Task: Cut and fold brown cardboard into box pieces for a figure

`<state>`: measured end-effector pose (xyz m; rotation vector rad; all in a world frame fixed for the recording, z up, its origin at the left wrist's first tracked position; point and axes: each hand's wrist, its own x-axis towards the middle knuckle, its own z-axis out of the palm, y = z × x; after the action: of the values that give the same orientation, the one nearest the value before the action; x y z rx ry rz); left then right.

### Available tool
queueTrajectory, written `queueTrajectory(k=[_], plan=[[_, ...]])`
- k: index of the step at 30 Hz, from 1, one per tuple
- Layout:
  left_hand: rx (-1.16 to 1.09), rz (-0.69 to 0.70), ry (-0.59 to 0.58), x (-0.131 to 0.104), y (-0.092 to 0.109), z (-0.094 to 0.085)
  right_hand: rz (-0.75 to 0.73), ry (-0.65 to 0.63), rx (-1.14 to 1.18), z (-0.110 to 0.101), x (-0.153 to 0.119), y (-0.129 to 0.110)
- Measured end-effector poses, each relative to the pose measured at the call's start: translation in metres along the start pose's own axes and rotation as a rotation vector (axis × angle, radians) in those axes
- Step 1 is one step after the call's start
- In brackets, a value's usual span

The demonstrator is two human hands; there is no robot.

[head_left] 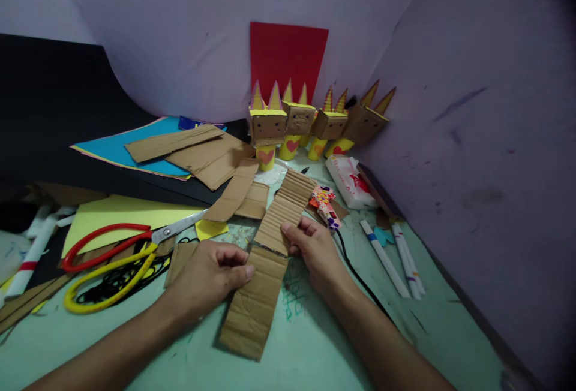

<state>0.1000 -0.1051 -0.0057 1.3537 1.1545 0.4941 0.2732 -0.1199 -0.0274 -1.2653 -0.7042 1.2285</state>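
A long strip of corrugated cardboard (256, 307) lies slanted in front of me, with a dark seam across its middle and ridges on its upper half. My left hand (213, 274) pinches its left edge just below the seam, thumb on top. On the other edge, a little above the seam, my right hand (312, 247) grips it between thumb and fingers. The undersides of both hands' fingers are partly hidden. Past my left hand rest scissors (167, 233) with red and yellow handles. A glue gun in patterned wrap (324, 202) lies beyond my right hand.
Several cardboard figures with pointed ears (267, 127) stand at the back before a red sheet (288, 55). Cardboard pieces (211, 157) and blue paper (112, 150) lie left. Markers (384, 259) and a tissue pack (351, 181) lie right. A black cord (360, 274) runs past my right forearm.
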Motion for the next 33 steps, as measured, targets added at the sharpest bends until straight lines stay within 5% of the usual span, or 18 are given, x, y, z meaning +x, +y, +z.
queueTrajectory(k=[33], plan=[[-0.076,-0.052,-0.008,-0.0028,0.0074,0.0021,-0.013,-0.027,0.019,-0.0002,-0.0018,-0.0003]])
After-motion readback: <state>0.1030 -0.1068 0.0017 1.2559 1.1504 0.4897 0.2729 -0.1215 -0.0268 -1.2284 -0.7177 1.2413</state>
